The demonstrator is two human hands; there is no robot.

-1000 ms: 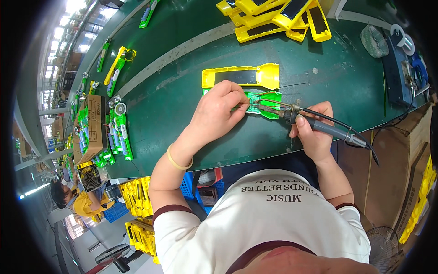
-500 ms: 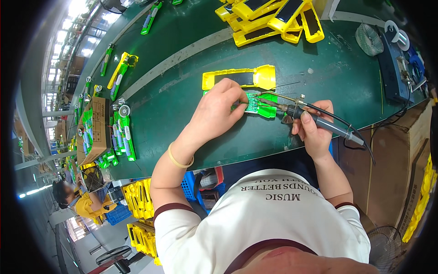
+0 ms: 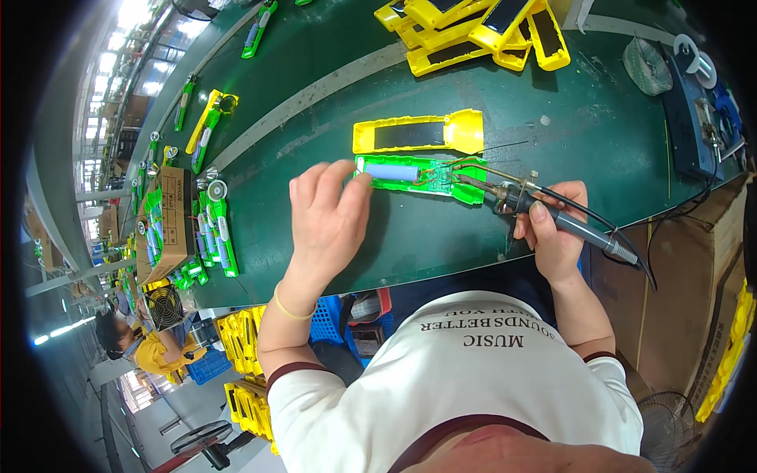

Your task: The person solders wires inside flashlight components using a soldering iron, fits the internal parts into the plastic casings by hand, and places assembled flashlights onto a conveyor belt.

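Note:
A green flashlight housing half lies open on the bench. Inside it are a blue-grey cylindrical battery, thin wires and a small green circuit board. My left hand pinches the housing's left end between thumb and fingers. In my right hand is a soldering iron with a wire-feed tube on it; its tip reaches over the board's right part. Just beyond the housing lies a yellow casing half with a dark panel.
Several yellow casings are piled at the back. A blue soldering station and a solder spool stand at right. Toward the left are a cardboard box of green assemblies and loose green units. A person in yellow works beyond.
My left hand has moved left from the circuit board to the housing's end, uncovering the battery. The iron and right hand have shifted slightly right.

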